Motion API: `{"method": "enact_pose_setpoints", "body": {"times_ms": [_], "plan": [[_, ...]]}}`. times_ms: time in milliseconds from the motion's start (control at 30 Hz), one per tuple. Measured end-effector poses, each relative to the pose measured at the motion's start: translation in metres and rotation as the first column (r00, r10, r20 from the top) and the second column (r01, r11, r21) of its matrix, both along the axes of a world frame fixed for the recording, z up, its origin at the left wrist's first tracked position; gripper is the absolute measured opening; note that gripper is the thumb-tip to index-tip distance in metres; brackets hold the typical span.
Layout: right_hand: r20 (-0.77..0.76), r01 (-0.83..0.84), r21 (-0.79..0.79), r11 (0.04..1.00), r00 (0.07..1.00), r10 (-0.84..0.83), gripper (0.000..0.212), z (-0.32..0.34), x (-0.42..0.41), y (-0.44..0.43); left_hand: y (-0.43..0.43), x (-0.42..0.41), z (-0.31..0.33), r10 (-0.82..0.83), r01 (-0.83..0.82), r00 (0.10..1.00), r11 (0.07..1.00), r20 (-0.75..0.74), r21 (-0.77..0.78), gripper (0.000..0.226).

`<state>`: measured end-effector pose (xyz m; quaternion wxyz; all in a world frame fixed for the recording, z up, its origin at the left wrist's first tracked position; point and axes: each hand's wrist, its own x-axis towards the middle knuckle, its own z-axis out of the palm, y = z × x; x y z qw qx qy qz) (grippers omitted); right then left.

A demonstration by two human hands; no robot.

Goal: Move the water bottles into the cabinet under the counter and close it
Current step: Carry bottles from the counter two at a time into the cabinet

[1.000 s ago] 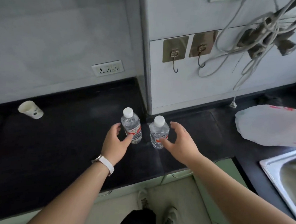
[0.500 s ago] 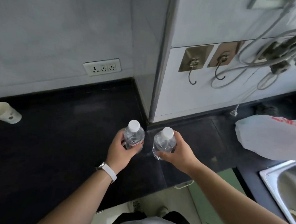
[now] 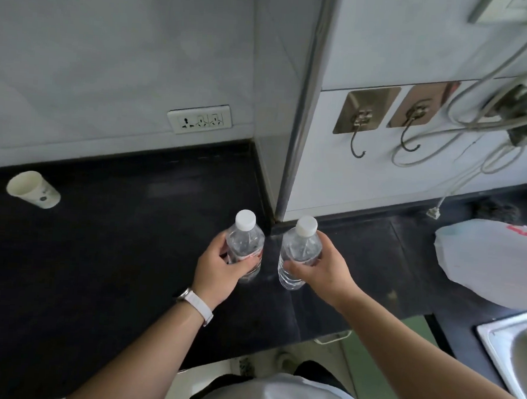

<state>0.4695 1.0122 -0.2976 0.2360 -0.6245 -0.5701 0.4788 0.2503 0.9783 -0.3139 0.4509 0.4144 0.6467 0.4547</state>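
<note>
Two clear water bottles with white caps are over the black counter [image 3: 96, 281] near the wall corner. My left hand [image 3: 217, 270], with a white watch on its wrist, grips the left bottle [image 3: 245, 244], which has a red label. My right hand [image 3: 322, 270] grips the right bottle [image 3: 299, 251] round its body. Both bottles are upright. Below the counter's front edge a green cabinet front [image 3: 402, 334] with a white handle [image 3: 332, 337] shows; whether it is open I cannot tell.
A paper cup [image 3: 33, 189] lies on its side at the counter's far left. A white plastic bag [image 3: 493, 262] lies at the right, a steel sink [image 3: 512, 344] beyond it. Cables [image 3: 477, 120] and two hooks hang on the wall. A socket strip [image 3: 199, 119] is on the back wall.
Both hands closed round the bottles, which they only reached for a second ago, and have drawn them slightly toward me. The camera has tilted and moved closer.
</note>
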Motion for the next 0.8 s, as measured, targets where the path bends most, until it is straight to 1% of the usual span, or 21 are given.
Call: {"method": "enact_pose_setpoints", "body": {"times_ms": [67, 167, 267, 433, 567, 667, 800], "plan": [[-0.013, -0.028, -0.010, 1.000, 1.000, 0.028, 0.066, 0.003, 0.001, 0.000, -0.009, 0.001, 0.007, 0.029, -0.029, 0.999, 1.000, -0.014, -0.011, 0.055], [-0.033, -0.126, -0.015, 0.992, 0.992, 0.125, 0.065, 0.013, 0.001, 0.001, -0.024, 0.001, 0.015, 0.097, -0.098, 0.995, 0.995, -0.039, -0.014, 0.054], [-0.057, -0.217, 0.007, 0.976, 0.974, 0.217, 0.065, 0.022, 0.000, 0.002, -0.041, 0.003, 0.022, 0.201, -0.202, 0.978, 0.979, -0.058, -0.019, 0.053], [-0.097, -0.365, 0.018, 0.931, 0.926, 0.365, 0.063, 0.035, -0.005, 0.002, -0.076, 0.012, 0.038, 0.377, -0.377, 0.924, 0.926, -0.062, 0.005, 0.048], [-0.115, -0.478, 0.037, 0.877, 0.870, 0.479, 0.066, 0.038, -0.018, -0.004, -0.113, 0.016, 0.048, 0.514, -0.514, 0.856, 0.858, -0.060, 0.015, 0.050], [-0.147, -0.552, 0.042, 0.833, 0.821, 0.552, 0.065, 0.039, -0.034, -0.014, -0.145, 0.017, 0.055, 0.619, -0.620, 0.783, 0.785, -0.066, 0.014, 0.051], [-0.182, -0.631, 0.039, 0.775, 0.758, 0.626, 0.063, 0.040, -0.060, -0.036, -0.192, 0.012, 0.061, 0.720, -0.722, 0.687, 0.692, -0.100, 0.021, 0.050]]}}
